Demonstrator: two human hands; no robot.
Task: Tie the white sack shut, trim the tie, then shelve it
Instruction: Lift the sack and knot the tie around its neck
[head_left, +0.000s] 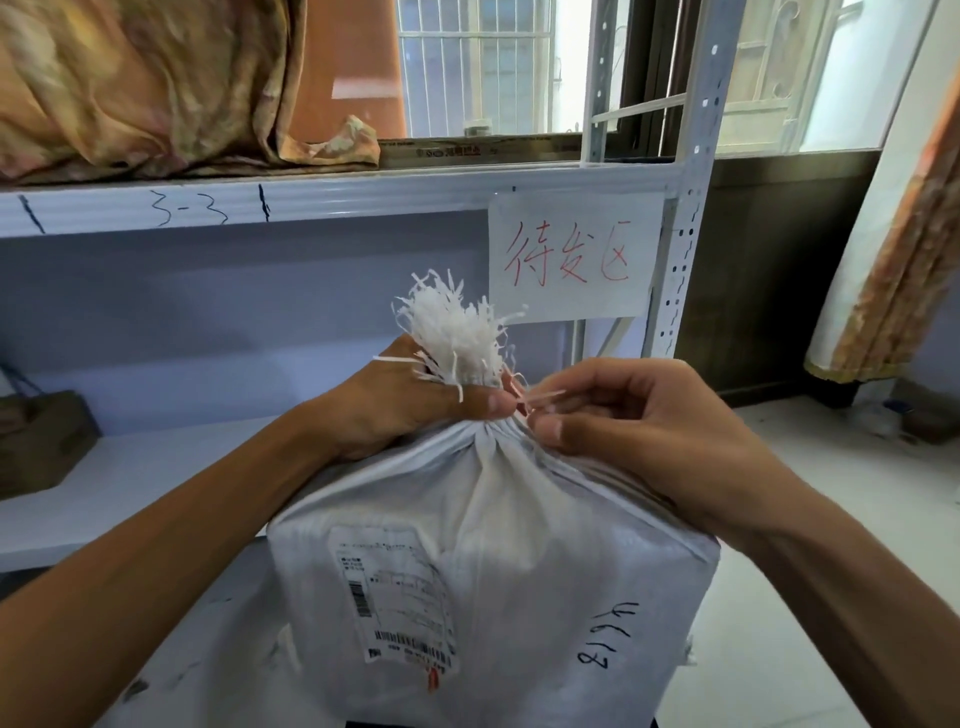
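Note:
A white woven sack stands upright in front of me, boxy, with a shipping label and handwritten numbers on its side. Its mouth is bunched into a neck, and frayed white strands fan out above. My left hand clamps that neck from the left, thumb across the front. My right hand pinches a thin pale tie at the right of the neck, between thumb and forefinger. How far the tie goes around the neck is hidden by my fingers.
A white metal rack stands behind the sack: a lower shelf board with a brown bag at far left, and an upper beam marked 3-3 carrying patterned fabric. A paper sign hangs on the beam. Tiled floor lies to the right.

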